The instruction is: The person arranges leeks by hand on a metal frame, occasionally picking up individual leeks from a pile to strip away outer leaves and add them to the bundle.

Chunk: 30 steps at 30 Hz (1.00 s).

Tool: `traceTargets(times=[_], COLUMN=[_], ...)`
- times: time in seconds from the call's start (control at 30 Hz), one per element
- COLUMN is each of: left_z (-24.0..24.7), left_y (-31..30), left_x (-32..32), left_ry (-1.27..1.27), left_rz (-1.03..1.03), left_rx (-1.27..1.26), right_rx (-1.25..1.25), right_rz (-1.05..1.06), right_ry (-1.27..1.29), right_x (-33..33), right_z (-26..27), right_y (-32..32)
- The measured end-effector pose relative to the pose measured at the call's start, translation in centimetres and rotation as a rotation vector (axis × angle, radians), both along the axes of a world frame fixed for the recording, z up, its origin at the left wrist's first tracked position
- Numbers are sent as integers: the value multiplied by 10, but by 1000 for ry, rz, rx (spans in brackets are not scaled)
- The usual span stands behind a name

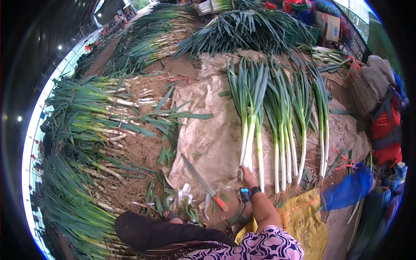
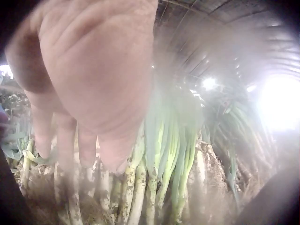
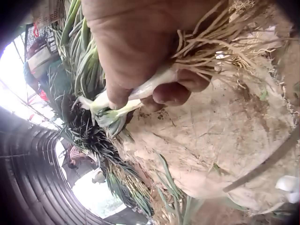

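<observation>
In the head view my right hand (image 1: 248, 177) is at the root end of a leek (image 1: 248, 143), on the near side of a row of leeks. The right wrist view shows the fingers and thumb of that hand (image 3: 140, 51) curled round the leek's white stem (image 3: 157, 80), with a tuft of pale roots (image 3: 220, 47) sticking out past it. My left hand (image 2: 98, 79) appears only in its own wrist view, fingers hanging down nearly straight. Behind its fingertips, soil-streaked leeks (image 2: 138, 187) stand in a blurred picture.
Cleaned leeks (image 1: 284, 143) lie on a pale sack sheet (image 1: 203, 143). A long knife (image 1: 199, 177) with an orange handle rests at the sheet's near edge. Piled leeks (image 1: 82, 112) fill the left side. A yellow sack (image 1: 303, 221) and a blue bag (image 1: 349, 186) lie at the right.
</observation>
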<state>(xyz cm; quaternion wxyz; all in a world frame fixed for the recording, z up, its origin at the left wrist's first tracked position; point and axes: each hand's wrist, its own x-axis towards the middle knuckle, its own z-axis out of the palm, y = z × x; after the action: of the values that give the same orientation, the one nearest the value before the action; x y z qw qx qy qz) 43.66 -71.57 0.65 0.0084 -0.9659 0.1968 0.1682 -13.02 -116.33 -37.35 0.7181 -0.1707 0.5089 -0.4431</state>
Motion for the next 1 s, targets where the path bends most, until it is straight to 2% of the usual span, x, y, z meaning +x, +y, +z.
traceTargets(times=[0.13,0.2,0.27,0.33,0.37,0.4,0.43,0.47,0.5,0.57,0.67,0.77,0.87,0.97,1.0], left_z=[-12,-19,-30,-49,-55,-53,-50,-48,-47,-48,-69,-99,-64,-96,-72], left_y=[27,47,81,115,134,130,129,125,121,115,128,151,122,139,106], left_x=[11,19,37,53,53,43,33,23,15,4,3,16,-11,6,-9], left_ry=[1,-3,-32,-77,-92,-81,-55,-7,56,152,261,198,217,193,209], left_rz=[-6,-31,-140,-286,-299,-305,-257,-160,-43,127,323,142,187,58,186], left_rx=[0,7,51,113,120,28,-40,-140,-255,-427,-628,-590,-427,-470,-392], right_rx=[65,-199,-436,-738,-776,-367,-482,-395,-251,-327,-364,-340,-382,-476,-515], right_rz=[-28,-13,143,647,528,234,165,1,3,-24,85,90,180,366,382], right_ry=[-70,219,527,1430,1478,661,792,524,223,199,129,62,62,254,261], right_x=[9,3,-28,-20,-9,10,23,44,79,121,171,198,197,189,186], right_z=[-5,-66,-122,-32,-13,-6,-22,-39,98,97,143,147,154,154,163], right_y=[-22,-45,-74,-91,-90,-103,-111,-120,-75,-60,-8,10,14,14,22])
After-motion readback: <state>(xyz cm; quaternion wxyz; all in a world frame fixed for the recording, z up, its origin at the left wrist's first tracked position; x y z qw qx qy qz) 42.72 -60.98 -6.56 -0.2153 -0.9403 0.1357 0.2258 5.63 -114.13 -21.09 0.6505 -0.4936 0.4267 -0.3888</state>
